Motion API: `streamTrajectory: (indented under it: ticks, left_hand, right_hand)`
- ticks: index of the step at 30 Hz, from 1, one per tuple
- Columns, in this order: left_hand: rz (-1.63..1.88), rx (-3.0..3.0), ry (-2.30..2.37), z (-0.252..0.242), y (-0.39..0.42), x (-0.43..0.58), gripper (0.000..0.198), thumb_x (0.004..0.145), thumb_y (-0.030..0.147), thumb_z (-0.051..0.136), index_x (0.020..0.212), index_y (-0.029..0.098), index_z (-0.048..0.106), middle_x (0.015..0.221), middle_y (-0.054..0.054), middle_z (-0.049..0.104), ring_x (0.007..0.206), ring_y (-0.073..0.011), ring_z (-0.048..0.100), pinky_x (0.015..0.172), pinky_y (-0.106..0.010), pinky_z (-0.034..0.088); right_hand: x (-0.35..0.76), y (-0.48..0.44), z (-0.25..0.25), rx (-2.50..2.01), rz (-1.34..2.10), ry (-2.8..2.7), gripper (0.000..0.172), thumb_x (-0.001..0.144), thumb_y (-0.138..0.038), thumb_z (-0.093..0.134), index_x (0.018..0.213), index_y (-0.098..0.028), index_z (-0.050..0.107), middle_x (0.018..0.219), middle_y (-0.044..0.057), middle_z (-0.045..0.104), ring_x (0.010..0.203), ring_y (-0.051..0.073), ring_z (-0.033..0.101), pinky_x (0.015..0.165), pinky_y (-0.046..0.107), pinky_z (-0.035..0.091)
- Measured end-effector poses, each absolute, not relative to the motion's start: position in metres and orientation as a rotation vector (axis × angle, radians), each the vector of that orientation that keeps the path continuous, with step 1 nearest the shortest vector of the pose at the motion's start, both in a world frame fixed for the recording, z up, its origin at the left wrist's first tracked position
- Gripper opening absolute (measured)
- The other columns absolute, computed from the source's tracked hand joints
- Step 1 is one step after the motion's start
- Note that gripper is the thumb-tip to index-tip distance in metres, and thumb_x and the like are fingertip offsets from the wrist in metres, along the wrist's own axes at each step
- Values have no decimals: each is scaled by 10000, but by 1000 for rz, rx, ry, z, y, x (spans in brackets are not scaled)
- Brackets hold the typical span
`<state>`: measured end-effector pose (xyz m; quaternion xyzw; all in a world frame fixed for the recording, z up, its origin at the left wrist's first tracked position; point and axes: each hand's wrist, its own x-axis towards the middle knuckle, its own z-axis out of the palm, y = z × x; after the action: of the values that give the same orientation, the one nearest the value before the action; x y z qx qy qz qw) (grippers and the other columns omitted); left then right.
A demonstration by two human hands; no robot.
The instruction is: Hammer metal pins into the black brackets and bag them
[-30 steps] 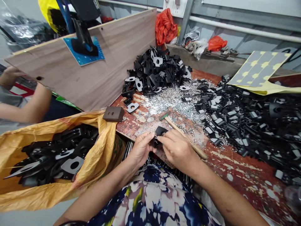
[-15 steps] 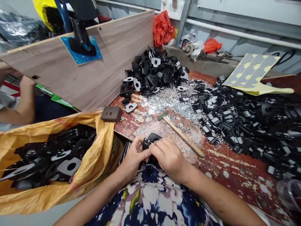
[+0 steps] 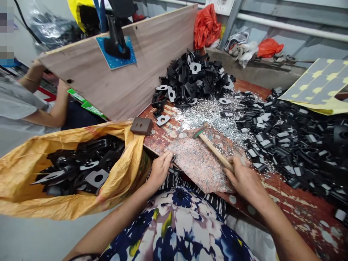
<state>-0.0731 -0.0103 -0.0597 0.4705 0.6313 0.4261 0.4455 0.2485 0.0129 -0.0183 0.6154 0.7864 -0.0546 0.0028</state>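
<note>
The hammer (image 3: pixel 216 151) is lying across the stone slab (image 3: pixel 199 165). The right hand (image 3: pixel 243 177) is grasping the handle's near end, likely because it is pointing that way. Its left mate, the left hand (image 3: pixel 162 167), is pinching a mostly hidden black part (image 3: pixel 174 158) by the counter's (image 3: pixel 295 197) near edge, probably for steadiness. Nails (image 3: pixel 201 117) are lying farther off.

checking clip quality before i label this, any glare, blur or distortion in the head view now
Head view: bright glints on the nails and the clear plastic at upper left; head view: the hammer reads fairly clearly; head view: the right forearm looks stretched toward the bottom corner, wide-lens style; head view: blocky pixelation at the upper left edge.
</note>
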Motion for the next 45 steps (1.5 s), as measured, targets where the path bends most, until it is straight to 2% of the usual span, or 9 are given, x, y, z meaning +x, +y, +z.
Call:
streamTrajectory:
  ticks: [3,7,12,17,27,32,37,41,45]
  left_hand:
    - [1101,1208,1609,-64,-7,-69,438,981,495,461,698,199,616,591,10,527,590,-172,513,597,-272,376]
    - [1133,1217,1655,-63,-8,-70,447,987,469,444,638,212,553,574,9,533,586,-175,516,626,-285,359]
    - [1168,1212,1683,-60,-8,-68,437,994,473,434,649,222,530,586,9,533,584,-176,508,616,-289,350]
    - [1183,1213,1680,-65,-8,-68,428,1003,452,427,652,223,515,606,10,538,601,-174,522,630,-290,358]
    - [1159,1206,1631,-64,-9,-69,383,1011,458,387,823,206,605,641,13,548,628,-189,554,652,-298,407]
    - [1184,1182,1641,-60,-16,-68,280,1018,455,407,872,238,505,676,32,548,620,-178,557,655,-296,425]
    - [1195,1166,1536,-35,-20,-70,287,1015,493,451,910,239,533,737,27,547,684,-174,544,678,-283,435]
    - [1099,930,1345,-8,-23,-55,330,978,581,489,1007,259,553,823,14,581,720,-190,556,634,-277,454]
    - [800,1090,1336,1,0,-64,446,933,660,473,1072,256,600,850,-23,652,681,-220,571,609,-317,488]
  right_hand:
    - [250,-3,-6,1844,-206,2769,462,1010,-293,478,1465,-211,490,882,57,775,658,240,727,586,334,514]
    - [248,-28,21,1759,-102,3152,629,1002,-221,557,1596,-313,374,1305,88,715,1052,246,751,823,332,597]
    - [232,-51,22,1773,-23,3252,735,969,-148,591,1616,-370,322,1090,69,754,840,221,753,673,312,586]
    - [217,-50,-7,1556,-36,3126,595,1025,-205,505,1601,-287,380,789,19,684,532,153,606,482,272,469]
    - [195,-35,-30,1592,19,2960,540,994,-200,497,1533,-200,474,1224,130,696,1016,284,637,790,387,569]
    - [188,2,-56,1637,169,2831,709,883,-33,475,1565,-224,437,1285,155,648,975,307,559,793,435,542]
    - [189,24,-32,1923,276,2803,600,933,-79,436,1518,-196,499,1312,212,616,1067,358,558,851,521,489]
    - [164,-3,11,1264,-318,3238,556,908,-190,574,1460,-252,539,1446,110,573,1268,297,521,1025,473,470]
    - [154,-11,12,1184,-713,3327,285,982,-171,500,1198,-163,686,1088,79,725,985,184,634,870,329,537]
